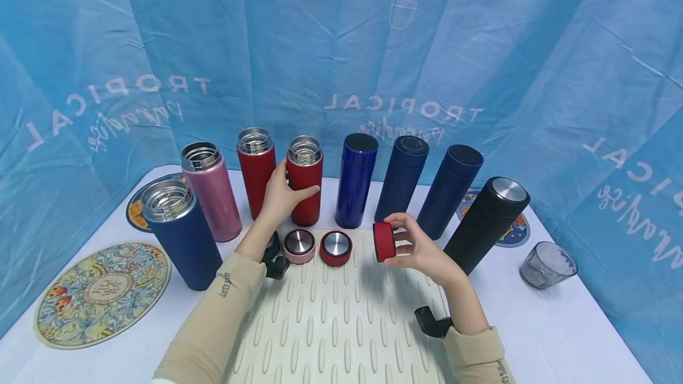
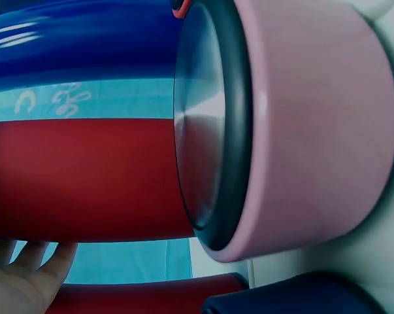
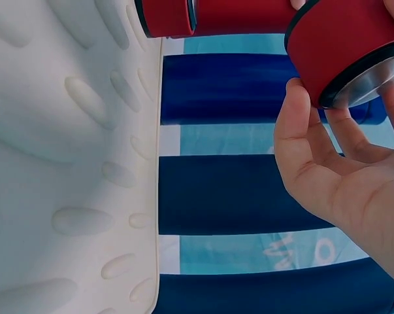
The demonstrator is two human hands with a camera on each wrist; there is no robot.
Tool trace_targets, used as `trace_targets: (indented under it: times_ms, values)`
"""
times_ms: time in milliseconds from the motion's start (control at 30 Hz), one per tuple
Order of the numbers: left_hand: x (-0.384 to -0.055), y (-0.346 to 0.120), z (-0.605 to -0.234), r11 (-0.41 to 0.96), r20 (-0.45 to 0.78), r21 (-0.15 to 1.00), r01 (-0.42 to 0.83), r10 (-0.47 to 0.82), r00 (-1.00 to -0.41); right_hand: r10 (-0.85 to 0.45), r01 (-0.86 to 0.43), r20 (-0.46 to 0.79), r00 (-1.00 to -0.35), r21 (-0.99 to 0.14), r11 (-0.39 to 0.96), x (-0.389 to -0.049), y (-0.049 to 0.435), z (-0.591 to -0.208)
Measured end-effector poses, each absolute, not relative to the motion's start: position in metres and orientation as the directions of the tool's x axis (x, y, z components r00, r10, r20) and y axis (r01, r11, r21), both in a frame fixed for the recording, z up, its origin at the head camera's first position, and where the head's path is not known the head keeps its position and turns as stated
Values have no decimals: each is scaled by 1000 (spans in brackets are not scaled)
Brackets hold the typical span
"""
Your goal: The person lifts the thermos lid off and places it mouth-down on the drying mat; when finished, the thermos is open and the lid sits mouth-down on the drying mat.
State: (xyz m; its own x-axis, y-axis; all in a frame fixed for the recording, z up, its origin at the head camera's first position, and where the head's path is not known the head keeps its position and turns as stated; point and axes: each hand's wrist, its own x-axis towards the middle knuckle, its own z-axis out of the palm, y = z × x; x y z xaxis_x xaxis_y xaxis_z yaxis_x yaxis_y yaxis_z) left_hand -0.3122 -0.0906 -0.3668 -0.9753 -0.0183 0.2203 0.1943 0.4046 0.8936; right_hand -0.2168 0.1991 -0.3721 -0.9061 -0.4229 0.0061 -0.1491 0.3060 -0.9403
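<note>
Lid (image 1: 385, 242), red, pinched by right hand (image 1: 420, 250) at four o'clock from uncapped red bottle (image 1: 306, 176); I see left hand (image 1: 281, 197) gripping that bottle.

Left hand (image 1: 281, 193) grips red bottle (image 1: 306, 175) — right hand (image 1: 418, 249) holds red lid (image 1: 383, 242).

There are eight flasks (image 1: 215, 206): two red, one pink and one navy uncapped; one glossy blue, two dark blue and one black capped. Four loose lids (image 1: 300, 243): two red, one pink, one navy. Three patterned mats (image 1: 107, 286): two toward ten o'clock, one toward two. One glass (image 1: 544, 268), two hands (image 1: 421, 250).
</note>
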Motion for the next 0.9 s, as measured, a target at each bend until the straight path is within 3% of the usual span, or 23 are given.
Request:
trace_targets:
  times_ms: [533,900]
  values:
    - [-321,-89,-371,394,208,901,184,-18,-978,-334,-107,-23,-942,-924,367,-219,197,-375]
    - [-321,-90,-373,413,200,894,177,-13,-980,-258,-153,16,-966,-840,520,-226,187,-388]
